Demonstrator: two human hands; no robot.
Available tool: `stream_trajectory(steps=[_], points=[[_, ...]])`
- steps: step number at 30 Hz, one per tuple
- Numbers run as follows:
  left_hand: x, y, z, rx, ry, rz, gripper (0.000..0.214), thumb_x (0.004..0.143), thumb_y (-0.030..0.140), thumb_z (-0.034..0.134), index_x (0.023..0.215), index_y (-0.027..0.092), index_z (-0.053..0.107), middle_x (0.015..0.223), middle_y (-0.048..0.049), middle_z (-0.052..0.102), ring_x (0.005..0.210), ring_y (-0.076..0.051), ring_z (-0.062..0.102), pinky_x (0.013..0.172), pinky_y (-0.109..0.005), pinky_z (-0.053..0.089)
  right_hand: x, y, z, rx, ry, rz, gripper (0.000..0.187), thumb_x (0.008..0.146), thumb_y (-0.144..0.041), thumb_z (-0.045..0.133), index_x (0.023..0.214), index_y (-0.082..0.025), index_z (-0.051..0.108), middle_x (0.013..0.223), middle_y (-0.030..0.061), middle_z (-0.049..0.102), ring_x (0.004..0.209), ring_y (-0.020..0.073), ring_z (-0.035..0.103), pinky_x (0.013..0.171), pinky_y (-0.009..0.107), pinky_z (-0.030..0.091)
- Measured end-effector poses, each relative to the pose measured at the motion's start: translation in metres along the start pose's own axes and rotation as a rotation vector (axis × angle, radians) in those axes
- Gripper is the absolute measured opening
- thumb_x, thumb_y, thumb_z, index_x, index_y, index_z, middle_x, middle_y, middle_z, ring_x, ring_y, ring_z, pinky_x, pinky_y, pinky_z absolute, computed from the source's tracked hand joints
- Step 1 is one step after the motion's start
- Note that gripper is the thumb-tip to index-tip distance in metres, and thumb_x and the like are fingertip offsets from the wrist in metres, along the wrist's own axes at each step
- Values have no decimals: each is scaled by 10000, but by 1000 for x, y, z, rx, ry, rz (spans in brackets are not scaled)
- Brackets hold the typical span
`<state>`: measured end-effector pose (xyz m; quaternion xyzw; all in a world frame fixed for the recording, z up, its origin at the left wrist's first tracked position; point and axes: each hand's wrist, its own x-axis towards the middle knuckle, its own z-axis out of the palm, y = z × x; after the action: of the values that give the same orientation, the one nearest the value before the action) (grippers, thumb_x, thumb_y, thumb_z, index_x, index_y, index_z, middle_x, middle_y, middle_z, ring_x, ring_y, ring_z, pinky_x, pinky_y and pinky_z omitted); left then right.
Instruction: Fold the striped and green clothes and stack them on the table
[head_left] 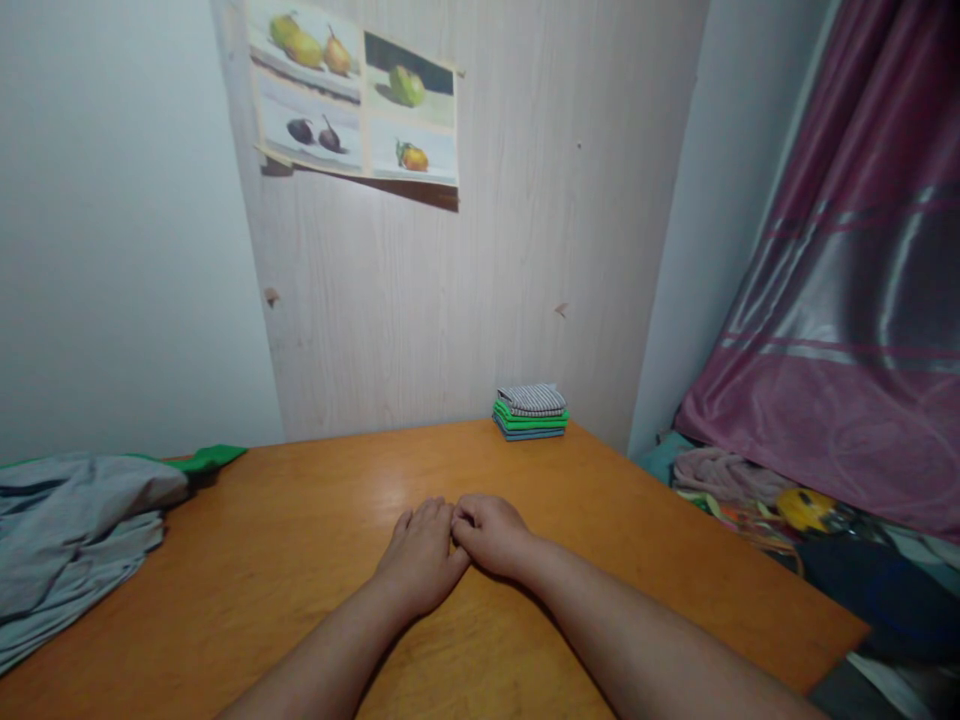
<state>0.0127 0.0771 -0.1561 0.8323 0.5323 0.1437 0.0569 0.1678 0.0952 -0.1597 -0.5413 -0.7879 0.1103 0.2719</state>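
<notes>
Both hands rest on the orange wooden counter, near its middle, and touch each other at the fingers. The left hand lies palm down, fingers loosely spread flat, gripping nothing. The right hand lies beside it with its fingers curled under into a loose fist, also empty. A stack of folded clothes, striped grey on top with green and blue layers below, sits well apart from the hands at the counter's far edge, against a pale wooden panel. A crumpled grey garment lies at the counter's left end, with a green cloth just behind it. A fruit poster hangs on the panel, and a purple curtain hangs at right.
</notes>
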Motion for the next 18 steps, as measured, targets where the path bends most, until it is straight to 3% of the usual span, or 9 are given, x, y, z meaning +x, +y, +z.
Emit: stream_trajectory(steps=[13,18], points=[[2,-4,4,5,-13,-5,569,933,434,405,1411,148,523,1544,-188,444,1461,-331,362,1212,-536,225,0,3,3,32,13,7,196,877,-308,554,741,-206,652,754,-5,675,699,128,530,616,246,301],[1,-2,3,-1,15,13,558,944,453,414,1379,132,551,1518,-201,474,1444,-341,387,1210,-542,233,4,5,6,288,42,109,172,826,-283,576,682,-195,615,676,-20,622,663,126,523,609,235,339]])
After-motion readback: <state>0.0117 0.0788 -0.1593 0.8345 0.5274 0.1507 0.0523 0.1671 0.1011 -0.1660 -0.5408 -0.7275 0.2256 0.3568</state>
